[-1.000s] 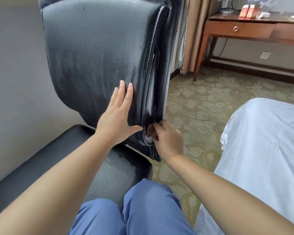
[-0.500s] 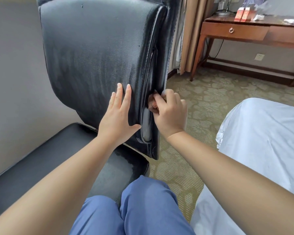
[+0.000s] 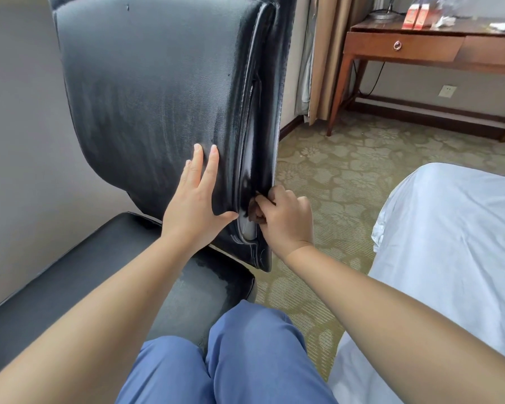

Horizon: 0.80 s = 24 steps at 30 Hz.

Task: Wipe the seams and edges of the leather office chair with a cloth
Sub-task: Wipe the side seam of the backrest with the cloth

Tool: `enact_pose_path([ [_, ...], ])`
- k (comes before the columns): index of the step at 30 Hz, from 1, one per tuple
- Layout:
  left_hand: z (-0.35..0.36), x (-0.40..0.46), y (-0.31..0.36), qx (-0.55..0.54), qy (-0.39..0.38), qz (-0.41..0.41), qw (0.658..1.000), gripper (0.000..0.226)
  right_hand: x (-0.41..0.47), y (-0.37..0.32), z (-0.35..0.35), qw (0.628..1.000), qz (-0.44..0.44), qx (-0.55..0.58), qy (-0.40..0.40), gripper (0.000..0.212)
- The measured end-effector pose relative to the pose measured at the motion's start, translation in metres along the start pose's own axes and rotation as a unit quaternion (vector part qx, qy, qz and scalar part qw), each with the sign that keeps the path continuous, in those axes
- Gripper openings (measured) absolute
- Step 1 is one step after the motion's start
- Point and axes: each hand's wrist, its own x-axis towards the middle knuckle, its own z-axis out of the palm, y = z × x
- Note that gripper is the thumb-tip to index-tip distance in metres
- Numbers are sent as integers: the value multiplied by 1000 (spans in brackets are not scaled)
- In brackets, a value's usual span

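Note:
The black leather chair backrest (image 3: 158, 91) stands upright in front of me, its seat (image 3: 79, 275) below at the left. My left hand (image 3: 196, 199) lies flat on the backrest with straight fingers, thumb spread toward the right seam. My right hand (image 3: 286, 220) is curled round a small dark brown cloth (image 3: 254, 212) and presses it into the vertical seam (image 3: 245, 158) near the backrest's lower right edge. Most of the cloth is hidden inside the fist.
A bed with a white sheet (image 3: 449, 258) fills the right side. A wooden desk (image 3: 420, 48) with a drawer stands at the back right on patterned green carpet (image 3: 347, 170). A grey wall (image 3: 21, 141) is at the left; my blue-trousered knees (image 3: 245, 354) are below.
My right hand with the cloth slid up the seam and has come back down to the lower part. My left hand has stayed flat on the backrest.

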Motion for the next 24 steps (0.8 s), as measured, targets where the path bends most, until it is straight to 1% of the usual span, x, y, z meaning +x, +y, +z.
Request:
enact_pose_path([
  [2,-1,-1,0,2,2,4,1000,119,5,4,-9,999,-9,22,28,28],
  [6,-3,-2,-4,9,7,19,1000,118,36,6,-32,992,-16,52,114,34],
  [8,-1,-4,-5,6,11,23,1000,117,44,4,-34,991,-10,46,125,36],
  [12,8,-10,-11,-12,40,32,999,109,22,-2,-17,993,15,33,108,37],
  [16,23,-12,-21,-21,74,48,996,97,-7,-2,5,998,20,30,57,39],
  [20,35,-10,-28,-22,94,62,993,91,-20,-4,19,998,35,35,28,41],
  [24,42,-9,-30,-37,100,53,993,86,-32,2,33,999,13,34,-22,49],
])
